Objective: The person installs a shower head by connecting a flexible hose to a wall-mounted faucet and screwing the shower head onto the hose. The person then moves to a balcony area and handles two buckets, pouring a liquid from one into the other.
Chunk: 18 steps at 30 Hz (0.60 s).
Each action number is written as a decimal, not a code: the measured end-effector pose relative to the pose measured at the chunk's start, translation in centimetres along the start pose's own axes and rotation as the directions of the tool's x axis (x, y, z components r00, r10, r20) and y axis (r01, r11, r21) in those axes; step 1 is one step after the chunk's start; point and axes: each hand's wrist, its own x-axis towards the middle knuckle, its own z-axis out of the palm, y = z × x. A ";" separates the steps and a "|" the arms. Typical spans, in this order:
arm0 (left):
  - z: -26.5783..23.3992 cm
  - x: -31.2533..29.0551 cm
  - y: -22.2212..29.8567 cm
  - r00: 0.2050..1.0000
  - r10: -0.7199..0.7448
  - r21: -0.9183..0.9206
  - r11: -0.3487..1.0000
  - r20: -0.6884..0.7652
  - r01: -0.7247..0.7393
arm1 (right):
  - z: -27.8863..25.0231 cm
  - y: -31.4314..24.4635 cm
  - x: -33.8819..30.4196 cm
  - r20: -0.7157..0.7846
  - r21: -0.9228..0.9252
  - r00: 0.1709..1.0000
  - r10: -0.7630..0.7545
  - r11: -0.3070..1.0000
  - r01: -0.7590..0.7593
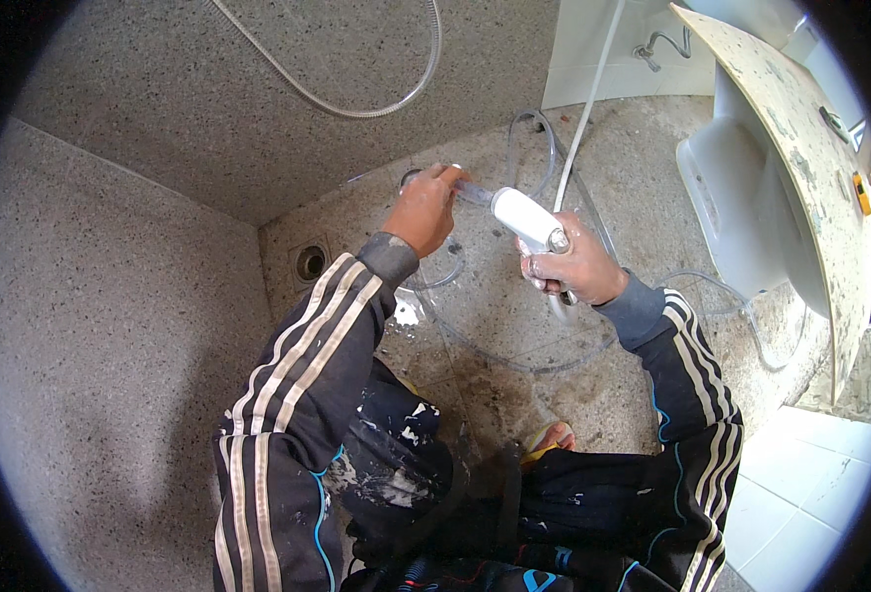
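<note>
My right hand [578, 259] is closed around a white, rounded device [526, 214] with a shiny round metal part at its near end. A clear, tube-like section [475, 193] leads from the far end of the device toward my left hand [425, 212]. The fingers of that hand are wrapped round this clear section, and a dark round end [411, 178] shows just beyond them. The exact kind of the device cannot be told. Both hands are above the speckled floor [514, 340], with white smears on the right fingers.
A drain [311, 261] sits in the floor corner at left. Clear hose [529, 367] loops across the floor. A ribbed metal hose [356, 111] hangs against the back wall. A white pole [591, 104] stands behind. At right are a white basin [731, 197] and a stained board [791, 128].
</note>
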 end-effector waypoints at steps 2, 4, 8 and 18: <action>-0.2 0.0 0.0 1.000 0.001 -0.011 1.000 0.011 -0.001 | 0.0 0.0 0.0 -0.003 0.004 1.000 0.004 1.000 -0.004; -0.5 0.0 0.3 1.000 -0.014 -0.021 1.000 0.024 0.015 | 0.1 -0.2 -0.2 0.000 0.014 1.000 0.010 1.000 -0.010; -0.4 0.0 0.2 1.000 -0.002 -0.014 1.000 0.013 0.002 | -0.1 0.0 0.0 0.014 -0.005 1.000 -0.003 1.000 0.003; -0.6 0.0 0.5 0.999 -0.041 -0.010 0.999 0.034 0.041 | 0.1 0.0 -0.1 0.009 -0.008 1.000 -0.009 1.000 0.009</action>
